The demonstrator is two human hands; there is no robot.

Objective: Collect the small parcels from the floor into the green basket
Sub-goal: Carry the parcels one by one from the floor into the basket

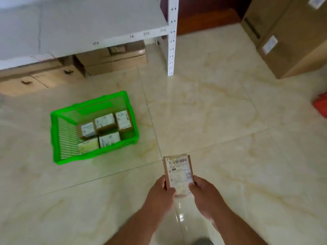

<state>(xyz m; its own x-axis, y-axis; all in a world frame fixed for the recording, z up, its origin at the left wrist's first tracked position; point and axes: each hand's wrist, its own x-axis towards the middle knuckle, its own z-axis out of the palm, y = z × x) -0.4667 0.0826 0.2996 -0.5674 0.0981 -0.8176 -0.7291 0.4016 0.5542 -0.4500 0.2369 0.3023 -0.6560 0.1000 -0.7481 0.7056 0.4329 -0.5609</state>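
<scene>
A small brown parcel (178, 174) with a white shipping label and barcode on its face sits low in the frame, a little right of centre, held up off the floor between both hands. The left hand (161, 191) grips its lower left edge and the right hand (205, 195) its lower right edge; the fingers (192, 187) of each hand are clamped on the parcel's sides, thumbs lying over the label's lower part. The top half of the parcel stands clear of the hands, and both bare forearms run down to the bottom edge of the frame.

To the left and a bit higher in the frame, well apart from the held parcel, the green basket (56, 138) rests on the floor, slightly skewed. Inside it lie five small parcels (106, 131), packed close together toward its right end, white labels facing up; the left part of the basket's bottom is bare.

The floor (212, 112) is glossy cream tile with pale yellow veining and thin dark joints, and it shows a bright reflection just below the hands.

Across the upper left of the frame runs a white metal shelf (79, 30) with small numbers on its front edge, and a white perforated upright (172, 41) comes down to the floor at upper centre. Under the shelf sit flat brown cardboard boxes (113, 59). A large cardboard carton (290, 38) with white labels stands in the upper right corner, and something red (321, 105) shows at the right edge, too cut off to identify.
</scene>
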